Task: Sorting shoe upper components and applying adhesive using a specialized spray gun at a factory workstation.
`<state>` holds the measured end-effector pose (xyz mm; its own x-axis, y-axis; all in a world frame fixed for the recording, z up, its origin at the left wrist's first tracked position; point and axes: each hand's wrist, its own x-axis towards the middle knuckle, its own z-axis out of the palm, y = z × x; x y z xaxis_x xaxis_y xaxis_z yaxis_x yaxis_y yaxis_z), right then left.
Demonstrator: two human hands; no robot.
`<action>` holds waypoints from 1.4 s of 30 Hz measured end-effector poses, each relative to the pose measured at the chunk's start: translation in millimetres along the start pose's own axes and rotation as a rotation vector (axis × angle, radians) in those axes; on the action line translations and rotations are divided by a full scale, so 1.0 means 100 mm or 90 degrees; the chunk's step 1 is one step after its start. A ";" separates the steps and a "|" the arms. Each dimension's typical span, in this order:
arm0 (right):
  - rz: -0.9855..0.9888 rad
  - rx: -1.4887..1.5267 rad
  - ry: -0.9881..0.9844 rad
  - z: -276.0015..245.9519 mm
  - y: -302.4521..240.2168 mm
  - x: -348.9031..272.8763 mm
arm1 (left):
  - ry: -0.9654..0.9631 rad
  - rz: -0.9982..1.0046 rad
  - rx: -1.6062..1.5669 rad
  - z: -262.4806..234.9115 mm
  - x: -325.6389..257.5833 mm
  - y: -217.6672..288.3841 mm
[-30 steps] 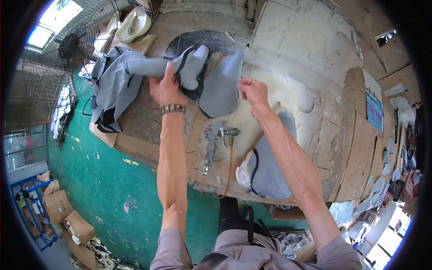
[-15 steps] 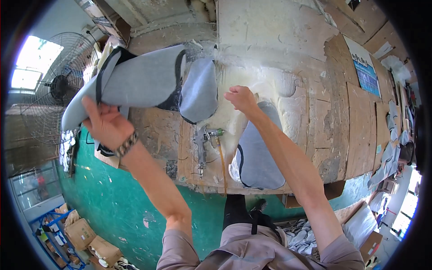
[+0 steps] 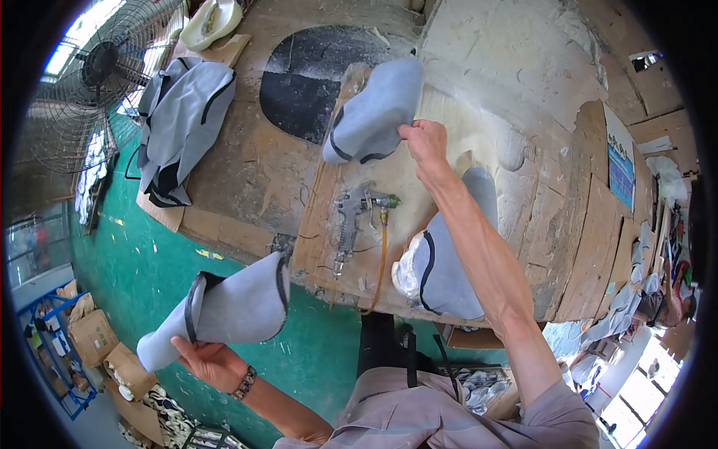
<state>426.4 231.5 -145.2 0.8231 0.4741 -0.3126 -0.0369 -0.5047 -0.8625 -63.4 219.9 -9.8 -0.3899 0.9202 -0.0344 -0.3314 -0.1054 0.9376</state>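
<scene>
Gripping a long grey piece by its lower edge, the left hand in the head view suspends it above the green floor, presumably for clearance from the workbench. The right hand pinches a shorter grey piece over the bench by its edge, apparently leaving the face uncovered. The spray gun lies flat, likely for stability.

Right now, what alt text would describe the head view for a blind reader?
A person's left hand holds a black-trimmed gray fabric piece over the green floor; the right hand pinches another gray piece at a cardboard-covered worktable, where a spray gun lies.
</scene>
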 end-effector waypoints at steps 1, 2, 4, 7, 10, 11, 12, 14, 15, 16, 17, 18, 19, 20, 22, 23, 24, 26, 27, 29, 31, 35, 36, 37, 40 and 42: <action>0.035 0.108 -0.011 -0.06 0.02 -0.03 | 0.004 0.008 0.011 -0.01 -0.03 0.05; 0.042 0.108 -0.008 -0.13 0.03 -0.05 | 0.002 0.020 0.028 0.01 -0.07 0.07; -0.002 0.249 -0.069 -0.20 -0.03 -0.19 | -0.060 0.025 0.024 -0.11 0.02 0.21; -0.005 0.271 -0.056 -0.40 -0.23 -0.38 | -0.154 0.038 0.015 -0.11 0.07 0.25; 0.010 0.267 -0.028 -0.62 -0.27 -0.44 | -0.052 0.065 0.012 0.35 -0.13 0.17; 0.013 0.282 -0.031 -0.58 -0.27 -0.48 | -0.059 0.078 0.017 0.39 -0.20 0.22; 0.010 0.298 -0.039 -0.61 -0.27 -0.51 | -0.075 0.061 0.005 0.41 -0.25 0.23; 0.003 0.317 -0.046 -0.66 -0.29 -0.53 | -0.095 0.048 -0.010 0.41 -0.27 0.26; 0.003 0.300 -0.036 -0.69 -0.24 -0.48 | -0.121 0.038 -0.029 0.38 -0.27 0.24; 0.004 0.283 -0.033 -0.66 -0.22 -0.45 | -0.142 0.033 -0.046 0.39 -0.27 0.25; -0.001 0.284 -0.037 -0.64 -0.19 -0.42 | -0.138 0.039 -0.049 0.39 -0.28 0.26; 0.022 0.290 -0.044 -0.63 -0.21 -0.41 | -0.136 0.052 -0.036 0.44 -0.31 0.26; 0.045 0.294 -0.052 -0.59 -0.23 -0.40 | -0.130 0.065 -0.023 0.48 -0.33 0.27; 0.038 0.288 -0.057 -0.52 -0.26 -0.39 | -0.122 0.066 -0.029 0.50 -0.34 0.28; 0.072 0.327 -0.064 -0.32 -0.36 -0.37 | -0.067 0.075 -0.014 0.51 -0.35 0.31; 0.065 0.316 -0.077 -0.19 -0.38 -0.34 | -0.050 0.078 -0.019 0.47 -0.34 0.30; 0.084 0.310 -0.068 -0.13 -0.37 -0.26 | -0.025 0.067 -0.012 0.45 -0.36 0.26; 0.090 0.292 -0.066 0.08 -0.33 0.00 | -0.014 0.034 0.001 0.09 -0.29 0.17; 0.112 0.273 -0.036 0.13 -0.27 0.28 | -0.005 0.023 -0.015 0.04 -0.33 0.10; 0.132 0.250 -0.013 0.28 -0.29 0.60 | 0.069 0.014 0.035 0.03 -0.39 0.06; 0.172 0.203 -0.032 0.37 -0.26 0.59 | 0.103 0.019 0.052 0.08 -0.47 0.18; 0.134 0.203 -0.128 0.33 -0.30 0.45 | 0.077 0.020 0.075 -0.19 -0.39 0.18; 0.108 0.155 -0.170 0.28 -0.28 0.48 | 0.080 0.024 0.072 -0.14 -0.40 0.16; 0.112 0.156 -0.165 0.17 -0.24 0.48 | 0.083 0.030 0.069 -0.11 -0.40 0.16; -0.101 -0.170 -0.286 -0.20 -0.27 0.42 | 0.066 0.034 0.092 -0.26 -0.33 0.12; -0.127 -0.536 -0.269 -0.41 -0.35 0.36 | 0.074 0.039 0.097 -0.21 -0.37 0.12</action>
<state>480.3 236.6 -109.9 0.4925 0.7448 -0.4502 0.6358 -0.6612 -0.3982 -71.3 176.5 -4.4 -0.5047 0.8633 -0.0066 -0.1734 -0.0939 0.9804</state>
